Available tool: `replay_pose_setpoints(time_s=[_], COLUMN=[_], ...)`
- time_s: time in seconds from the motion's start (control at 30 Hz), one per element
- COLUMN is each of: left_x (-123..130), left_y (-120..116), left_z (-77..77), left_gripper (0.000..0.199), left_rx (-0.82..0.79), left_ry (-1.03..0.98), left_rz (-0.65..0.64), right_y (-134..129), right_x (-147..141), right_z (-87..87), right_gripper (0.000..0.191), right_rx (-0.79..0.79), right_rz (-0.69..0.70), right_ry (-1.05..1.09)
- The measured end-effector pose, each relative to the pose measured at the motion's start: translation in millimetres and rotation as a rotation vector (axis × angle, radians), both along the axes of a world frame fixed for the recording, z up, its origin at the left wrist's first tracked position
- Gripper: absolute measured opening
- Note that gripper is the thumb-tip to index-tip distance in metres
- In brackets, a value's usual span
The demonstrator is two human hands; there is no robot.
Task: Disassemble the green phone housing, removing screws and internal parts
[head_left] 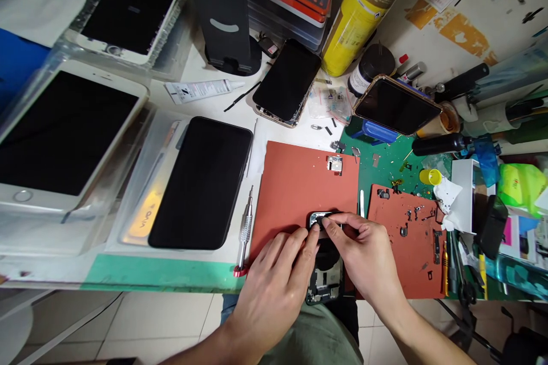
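An opened phone housing lies on the front of the red-brown mat, its inside facing up and its near end reaching the table edge. My left hand rests over its left side, index fingertip pressed near the top end. From the right, my right hand pinches at a small dark part at the same end; the fingertips partly hide it. To the left of my left hand lies a precision screwdriver with a red cap. A small metal part sits farther back on the mat.
A second red-brown mat at right bears several tiny parts. A black-screened phone lies at left, with a white tablet beyond it. At the back stand a yellow can and a propped phone. Tweezers lie between the mats.
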State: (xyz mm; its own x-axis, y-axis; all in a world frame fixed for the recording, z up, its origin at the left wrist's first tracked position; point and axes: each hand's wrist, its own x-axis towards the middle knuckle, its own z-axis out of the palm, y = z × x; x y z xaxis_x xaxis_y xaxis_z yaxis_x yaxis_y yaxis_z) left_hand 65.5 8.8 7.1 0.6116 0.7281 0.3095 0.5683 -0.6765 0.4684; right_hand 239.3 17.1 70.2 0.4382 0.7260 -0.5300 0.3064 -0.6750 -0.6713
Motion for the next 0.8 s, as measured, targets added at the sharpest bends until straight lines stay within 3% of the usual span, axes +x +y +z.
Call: replay_pose_setpoints(time_s=[0.8], left_x=[0.6], left_y=[-2.0], left_z=[-0.5], left_gripper=[0.056], left_rx=[-0.012], left_ry=[0.046], left_rz=[0.005], right_y=[-3.0], right_x=[-2.8], right_z=[-3.1], right_gripper=[0.027], right_rx=[0.095], right_rz=[0.023], right_ry=[-0.134])
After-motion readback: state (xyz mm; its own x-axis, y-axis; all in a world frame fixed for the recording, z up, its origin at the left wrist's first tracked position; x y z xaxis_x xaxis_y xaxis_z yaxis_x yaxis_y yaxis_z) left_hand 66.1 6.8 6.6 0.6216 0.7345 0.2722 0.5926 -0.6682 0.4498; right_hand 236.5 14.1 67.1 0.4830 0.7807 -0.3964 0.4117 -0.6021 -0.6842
